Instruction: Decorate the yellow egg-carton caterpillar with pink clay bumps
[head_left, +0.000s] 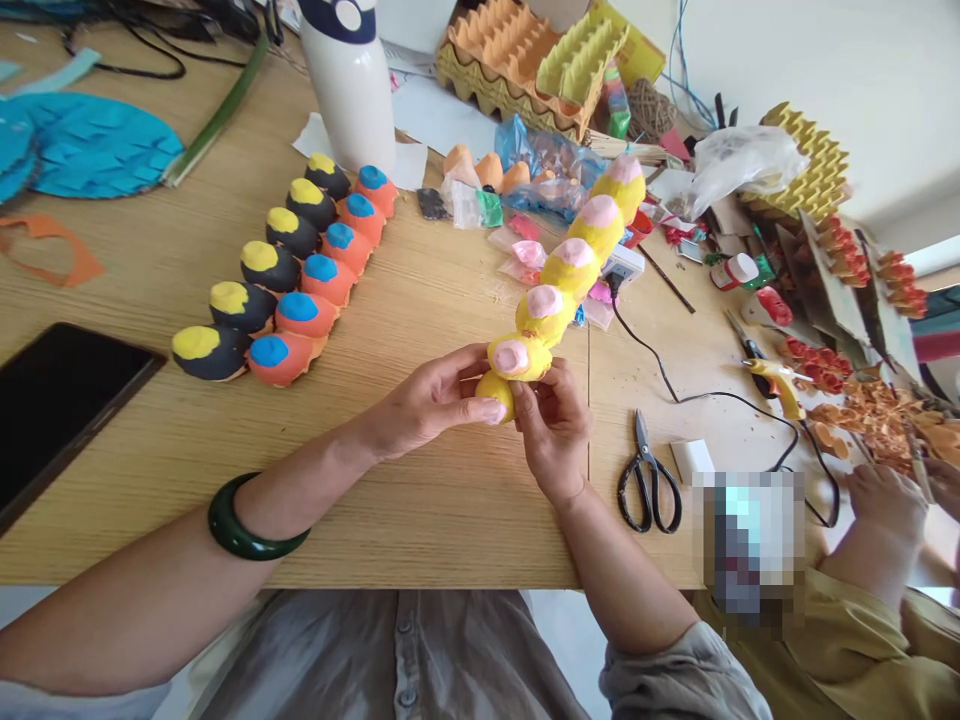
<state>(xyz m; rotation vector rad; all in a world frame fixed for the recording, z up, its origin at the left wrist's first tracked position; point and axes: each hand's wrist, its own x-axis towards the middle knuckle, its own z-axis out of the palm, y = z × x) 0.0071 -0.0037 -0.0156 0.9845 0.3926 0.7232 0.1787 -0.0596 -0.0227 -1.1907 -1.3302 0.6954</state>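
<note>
Head view: left hand [427,395] and right hand [551,430] pinch the near end of a yellow egg-carton caterpillar [574,258], its long axis running away across the table.

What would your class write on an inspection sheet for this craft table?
surface: wooden table, tablet at its left edge.
job's things: yellow egg-cup chain with pink tops.
clutter: two rows of painted egg cups, white bottle, egg trays, scissors, glue gun.
grips: left hand and right hand both on the chain's end.
cables: black cord curving across the table.
surroundings: co-worker's hand at right, near orange pieces.
</note>
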